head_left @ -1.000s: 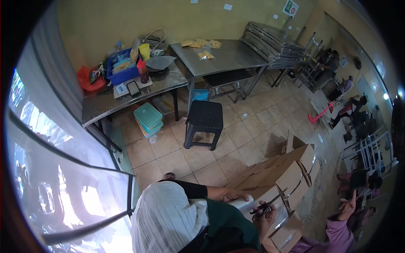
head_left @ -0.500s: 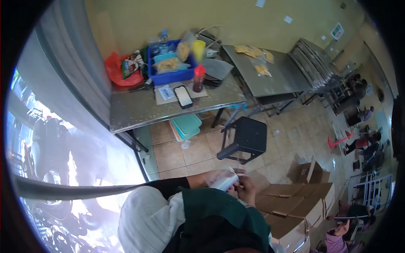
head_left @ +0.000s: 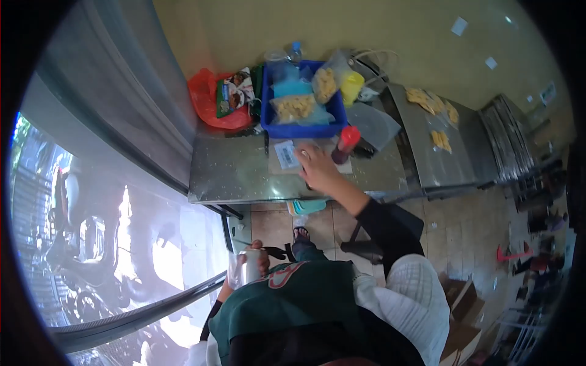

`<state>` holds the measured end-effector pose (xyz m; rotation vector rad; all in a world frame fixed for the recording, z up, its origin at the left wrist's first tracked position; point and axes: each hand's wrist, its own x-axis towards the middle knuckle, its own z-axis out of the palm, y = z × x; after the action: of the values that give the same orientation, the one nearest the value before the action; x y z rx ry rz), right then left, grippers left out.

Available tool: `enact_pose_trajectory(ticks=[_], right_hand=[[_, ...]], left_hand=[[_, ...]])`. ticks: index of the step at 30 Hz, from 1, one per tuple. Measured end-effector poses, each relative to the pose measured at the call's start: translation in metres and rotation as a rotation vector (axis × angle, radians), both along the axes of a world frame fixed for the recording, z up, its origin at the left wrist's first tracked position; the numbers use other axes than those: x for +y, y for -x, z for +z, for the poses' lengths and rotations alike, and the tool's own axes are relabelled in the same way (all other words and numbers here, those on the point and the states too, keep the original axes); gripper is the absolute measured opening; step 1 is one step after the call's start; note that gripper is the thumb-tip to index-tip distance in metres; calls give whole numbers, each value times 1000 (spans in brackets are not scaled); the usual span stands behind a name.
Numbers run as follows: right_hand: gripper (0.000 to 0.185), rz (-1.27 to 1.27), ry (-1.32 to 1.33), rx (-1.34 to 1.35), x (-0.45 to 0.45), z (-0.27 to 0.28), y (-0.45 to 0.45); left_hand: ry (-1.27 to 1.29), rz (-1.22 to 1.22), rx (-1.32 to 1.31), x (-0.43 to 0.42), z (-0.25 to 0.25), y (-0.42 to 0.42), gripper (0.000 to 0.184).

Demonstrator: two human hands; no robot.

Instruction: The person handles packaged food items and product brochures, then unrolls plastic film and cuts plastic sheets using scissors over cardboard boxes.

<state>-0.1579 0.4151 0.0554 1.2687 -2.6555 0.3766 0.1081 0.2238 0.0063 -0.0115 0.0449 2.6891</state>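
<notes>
My right hand reaches over the metal table. It covers the phone beside a small white sachet, its fingers curled over it; only a dark edge shows. A bottle with a red cap stands just right of the hand. Low at the left, my left hand is closed around a whitish translucent roll and dark-handled scissors, in front of my green apron.
A blue basket with bagged food, a red plastic bag and a yellow cup are at the back. A black stool and cardboard boxes stand right. A second metal table holds yellow packets.
The view has turned toward the metal table and come closer. My right hand has left the roll and moved onto the phone. The roll is now low at the left in my left hand.
</notes>
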Motion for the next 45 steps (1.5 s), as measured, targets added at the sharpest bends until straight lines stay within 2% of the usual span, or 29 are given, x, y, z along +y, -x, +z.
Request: enact_pose_trajectory(ticks=[1, 4, 7, 10, 13, 17, 19, 21, 24, 27, 30, 32, 36, 38, 39, 42, 45], right_hand=[[63, -78, -28, 125, -13, -11, 41], [53, -191, -206, 312, -36, -36, 138], [28, -112, -555, -87, -47, -29, 195], [15, -10, -451, -58, -47, -41, 228], [12, -53, -102, -24, -46, -44, 281], [15, -246, 122, -74, -30, 7, 363], [18, -380, 195, -96, -18, 4, 400], [23, -548, 36, -92, -13, 21, 401], [27, -716, -122, 118, -12, 40, 386], [30, -1003, -12, -251, -11, -2, 438], [31, -1138, 182, -368, -15, -16, 438], [30, -1099, 173, -276, -15, -40, 454], [25, -881, 259, -217, -23, -44, 458], [23, -712, 301, -31, -20, -103, 502], [23, -661, 338, -14, -33, -103, 499], [23, -572, 451, -124, -61, -35, 428], [22, -488, 566, -126, -79, -7, 392]], left_hand=[[12, 102, -20, -1, 4, 5, 42], [53, 353, -26, 5, 17, 20, 42], [50, 427, -17, 5, 8, 40, 41], [48, 466, -63, 12, 5, 56, 42], [75, 492, -97, 15, 6, 70, 41], [128, 531, -179, 19, 9, 78, 39], [131, 547, -213, 21, 10, 81, 39], [136, 577, -249, 24, 13, 80, 38], [150, 558, -284, 22, 17, 82, 39], [130, 576, -302, 27, 16, 83, 38], [172, 587, -334, 29, 18, 81, 39], [181, 620, -342, 31, 20, 80, 38], [166, 682, -371, 36, 24, 77, 41], [163, 697, -406, 37, 23, 74, 42], [151, 678, -354, 34, 17, 71, 43], [85, 682, -322, 32, 18, 68, 41], [97, 646, -335, 22, 18, 62, 42]])
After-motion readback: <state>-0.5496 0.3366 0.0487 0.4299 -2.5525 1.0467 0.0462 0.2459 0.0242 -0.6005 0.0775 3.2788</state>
